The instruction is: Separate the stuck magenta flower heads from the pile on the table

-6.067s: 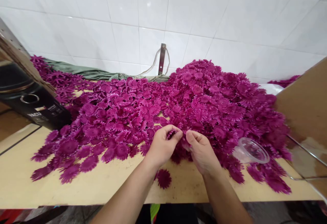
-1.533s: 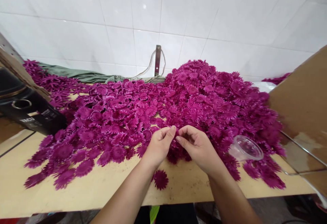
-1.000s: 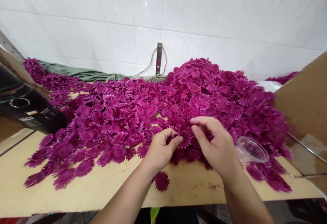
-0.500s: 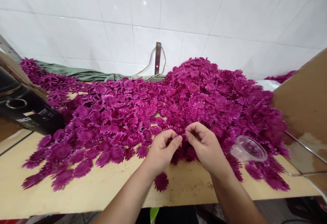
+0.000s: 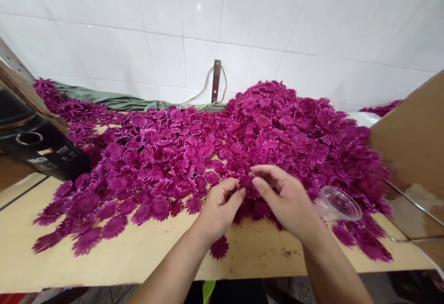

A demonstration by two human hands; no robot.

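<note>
Thumb and fingers of my left hand (image 5: 222, 204) are pinched on the edge of a purple artificial flower petal layer (image 5: 247, 183), partly hidden by the hand. Just to its right, my right hand (image 5: 282, 197) has its thumb and index finger apart, close to the flower's edge. Whether the right fingertips touch it I cannot tell. Behind and around both hands spreads a large heap of similar purple flowers (image 5: 277, 123). One loose flower (image 5: 219, 247) lies on the wooden table (image 5: 156, 257) below my left wrist.
A clear plastic cup (image 5: 340, 203) lies tilted among the flowers at right. Cardboard (image 5: 412, 156) stands beyond it. On the left a black box (image 5: 45, 142) leans over the table. Green cloth (image 5: 100, 98) and a metal bracket (image 5: 216, 82) are at the tiled wall.
My right thumb and index finger have spread apart from a pinch, and that hand has shifted slightly right. My left hand stays pinched in about the same place. The view has shifted slightly.
</note>
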